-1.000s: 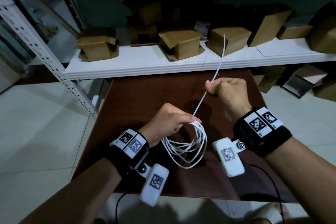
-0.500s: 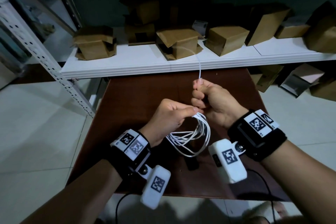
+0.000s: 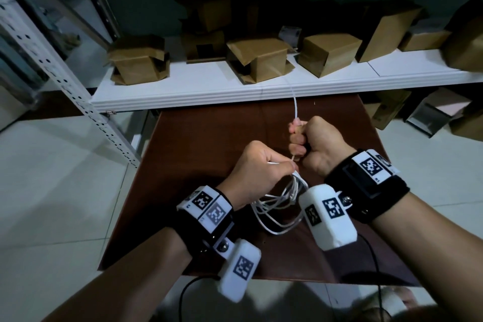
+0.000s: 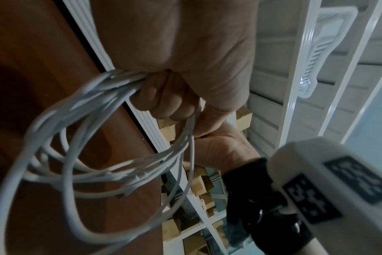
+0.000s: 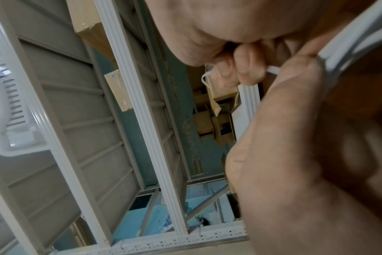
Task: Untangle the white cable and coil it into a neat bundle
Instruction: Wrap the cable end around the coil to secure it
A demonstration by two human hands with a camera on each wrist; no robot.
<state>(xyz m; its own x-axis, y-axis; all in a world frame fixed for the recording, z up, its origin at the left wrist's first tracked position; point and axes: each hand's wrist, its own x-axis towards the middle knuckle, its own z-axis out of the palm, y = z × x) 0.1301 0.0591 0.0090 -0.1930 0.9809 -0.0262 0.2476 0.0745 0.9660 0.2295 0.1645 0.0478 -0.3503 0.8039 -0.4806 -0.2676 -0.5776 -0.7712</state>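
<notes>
Over the brown table (image 3: 209, 133), my left hand (image 3: 257, 167) grips the top of a coil of white cable (image 3: 281, 206) whose several loops hang below its fingers. In the left wrist view the loops (image 4: 94, 155) dangle from my curled fingers (image 4: 164, 96). Just right of it and a little farther off, my right hand (image 3: 311, 142) is closed in a fist round the cable's free length. A short tail (image 3: 295, 104) sticks up out of that fist. The right wrist view shows my fingers (image 5: 246, 63) curled round the cable (image 5: 273, 69).
A white shelf (image 3: 261, 86) with several brown cardboard boxes (image 3: 261, 60) runs just behind the table. A perforated metal upright (image 3: 73, 81) slants at the left. More boxes (image 3: 439, 115) sit on the tiled floor at the right.
My right hand has come down and left toward my left hand. The straight length of cable between them has shrunk to almost nothing, and the tail above my fist is shorter.
</notes>
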